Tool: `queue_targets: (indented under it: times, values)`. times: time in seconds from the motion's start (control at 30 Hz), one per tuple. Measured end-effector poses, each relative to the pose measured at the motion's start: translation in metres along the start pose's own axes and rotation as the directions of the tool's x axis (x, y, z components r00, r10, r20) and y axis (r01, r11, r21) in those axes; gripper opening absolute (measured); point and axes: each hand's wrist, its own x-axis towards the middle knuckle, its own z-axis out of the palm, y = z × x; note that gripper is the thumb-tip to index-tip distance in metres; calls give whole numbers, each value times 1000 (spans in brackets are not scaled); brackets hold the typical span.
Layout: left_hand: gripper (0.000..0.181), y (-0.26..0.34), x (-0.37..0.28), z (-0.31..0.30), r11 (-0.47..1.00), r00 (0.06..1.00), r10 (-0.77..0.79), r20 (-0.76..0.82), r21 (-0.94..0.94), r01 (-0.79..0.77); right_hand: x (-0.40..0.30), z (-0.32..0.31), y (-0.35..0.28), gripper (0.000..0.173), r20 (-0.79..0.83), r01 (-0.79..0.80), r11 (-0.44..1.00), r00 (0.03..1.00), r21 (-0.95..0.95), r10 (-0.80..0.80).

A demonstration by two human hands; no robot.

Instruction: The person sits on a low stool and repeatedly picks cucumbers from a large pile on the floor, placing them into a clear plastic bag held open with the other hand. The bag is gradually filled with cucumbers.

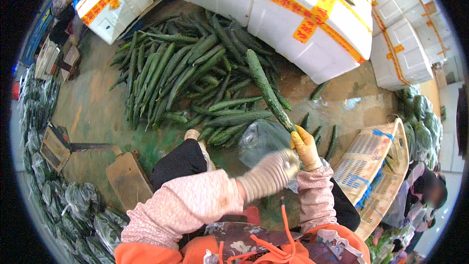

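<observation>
My right hand [306, 147], in a yellowish glove, grips the lower end of a long green cucumber [269, 90]. The cucumber slants up and away to the left. My left hand [288, 163], in a knitted glove, is motion-blurred beside my right hand, and its fingers cannot be made out. A clear plastic bag [254, 141] lies just beyond my left hand, partly behind it. Ahead on the floor is a large heap of cucumbers [165, 77], with a smaller group of cucumbers [234, 119] nearer my feet.
White foam boxes [293, 18] with orange tape wall off the far side. A yellowish plastic crate [359, 150] stands at right, beside a person [421, 190]. On the left are a scale [55, 146], a wooden board [128, 179] and bagged cucumbers [78, 198].
</observation>
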Motion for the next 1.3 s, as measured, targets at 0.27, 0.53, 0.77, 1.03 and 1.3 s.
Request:
queue_targets:
  times: [0.27, 0.53, 0.77, 1.03, 1.3]
  values:
    - [36, 4, 51, -10, 919, 919, -170, -354, -394, 18, -78, 14, -57, 46, -198, 75, 869, 961, -489, -194]
    - [36, 0, 46, 12, 836, 900, -345, -267, -523, 165, -120, 30, -73, 40, -245, 44, 560, 869, -827, -430]
    - [33, -22, 60, 2, 921, 898, -194, -394, -388, 28, -123, 50, -83, 45, -34, 49, 196, 916, -979, -399]
    - [29, -1, 37, -4, 889, 924, -376, 69, -254, 381, -140, 43, -100, 44, 380, 447, 344, 892, -826, -246]
    - [33, 2, 49, 6, 943, 946, -315, 83, -89, 322, -148, -31, -66, 32, -227, 246, 910, 958, 334, -175]
